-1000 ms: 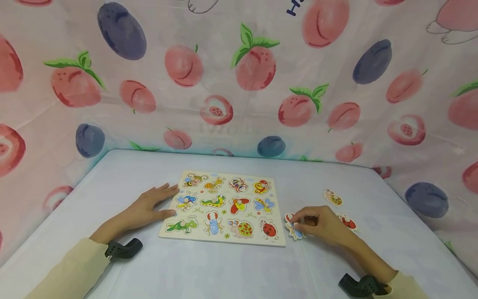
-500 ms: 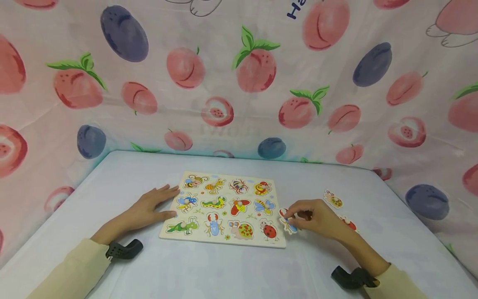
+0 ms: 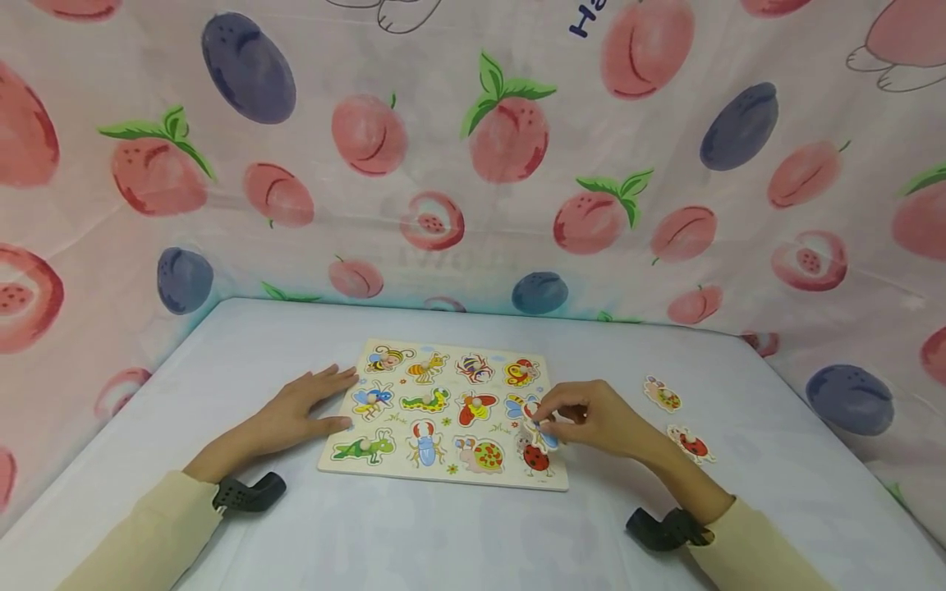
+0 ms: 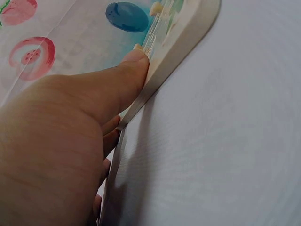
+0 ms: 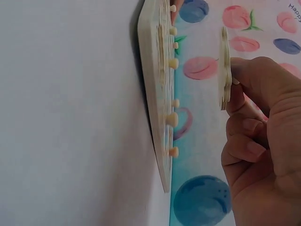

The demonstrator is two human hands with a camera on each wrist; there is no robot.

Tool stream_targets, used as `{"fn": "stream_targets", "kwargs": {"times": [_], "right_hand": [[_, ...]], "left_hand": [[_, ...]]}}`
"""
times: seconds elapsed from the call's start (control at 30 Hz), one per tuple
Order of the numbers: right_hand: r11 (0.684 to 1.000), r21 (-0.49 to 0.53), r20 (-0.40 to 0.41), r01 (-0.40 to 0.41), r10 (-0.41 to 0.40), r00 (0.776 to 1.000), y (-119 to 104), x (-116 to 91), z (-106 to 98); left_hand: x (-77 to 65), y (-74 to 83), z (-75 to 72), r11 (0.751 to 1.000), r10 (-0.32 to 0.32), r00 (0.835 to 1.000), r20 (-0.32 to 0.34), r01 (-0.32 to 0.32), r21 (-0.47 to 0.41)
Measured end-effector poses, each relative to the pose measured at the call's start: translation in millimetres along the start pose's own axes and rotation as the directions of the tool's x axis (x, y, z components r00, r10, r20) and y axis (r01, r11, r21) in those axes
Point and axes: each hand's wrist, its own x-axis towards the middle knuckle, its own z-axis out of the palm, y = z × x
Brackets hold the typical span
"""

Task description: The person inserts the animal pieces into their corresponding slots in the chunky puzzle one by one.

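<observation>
A wooden peg puzzle board (image 3: pixel 458 431) printed with insects lies on the table, pegs standing up from its seated pieces. Along its left edge rests my left hand (image 3: pixel 299 410), fingers extended; in the left wrist view the thumb (image 4: pixel 113 87) touches the board's top edge. My right hand (image 3: pixel 594 414) pinches a stag beetle puzzle piece (image 3: pixel 542 435) by its peg, above the board's right side. In the right wrist view that beetle piece (image 5: pixel 224 70) is edge-on and raised off the board. A matching blue beetle picture (image 3: pixel 424 447) shows in the bottom row.
To the right of the board lie a loose snail piece (image 3: pixel 663 394) and a loose ladybug piece (image 3: pixel 691 444). The white-covered table (image 3: pixel 414 533) meets a peach-print cloth (image 3: pixel 458 279) at the back. Black camera mounts (image 3: pixel 247 492) sit on both wrists.
My right hand has lifted the stag beetle piece from the table beside the board and carried it left, over the board's right side. The left hand stays at the left edge.
</observation>
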Motion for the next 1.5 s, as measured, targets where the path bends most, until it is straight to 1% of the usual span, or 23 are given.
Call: {"fn": "stream_targets", "kwargs": {"times": [0.23, 0.47, 0.73, 1.0, 1.13, 1.3, 1.5], "right_hand": [[1.000, 0.019, 0.013, -0.022, 0.022, 1.000, -4.2, 14.9, 7.5], [0.999, 0.043, 0.039, 0.014, -0.016, 0.999, -11.2, 30.2, 17.4], [0.997, 0.070, 0.070, 0.019, -0.024, 0.997, -16.1, 46.0, 29.2], [0.994, 0.073, 0.101, 0.078, -0.085, 0.991, -21.0, 60.4, 40.0], [0.995, 0.064, 0.112, 0.076, -0.083, 0.990, -23.7, 66.4, 45.7], [0.995, 0.075, 0.126, 0.069, -0.078, 0.989, -14.5, 72.6, 58.6], [0.992, 0.035, 0.147, 0.118, -0.122, 0.982, 6.6, 78.7, 73.2]], "left_hand": [[-0.1, 0.1, 0.9, 1.000, -0.016, 1.000, 0.004, 0.016, 0.005], [-0.5, 1.7, 0.8, 1.000, -0.019, 1.000, 0.002, 0.019, 0.001], [-1.0, 1.2, 2.0, 1.000, -0.030, 1.000, 0.001, 0.030, -0.007], [-1.3, -0.2, 2.4, 0.999, -0.033, 0.999, 0.000, 0.033, -0.002], [-1.2, 0.4, 2.1, 0.999, -0.037, 0.999, 0.002, 0.037, -0.004], [-1.2, -0.1, 2.4, 0.999, -0.045, 0.999, 0.003, 0.045, -0.001], [-0.6, -1.0, 2.7, 0.999, -0.043, 0.999, 0.003, 0.043, 0.003]]}}
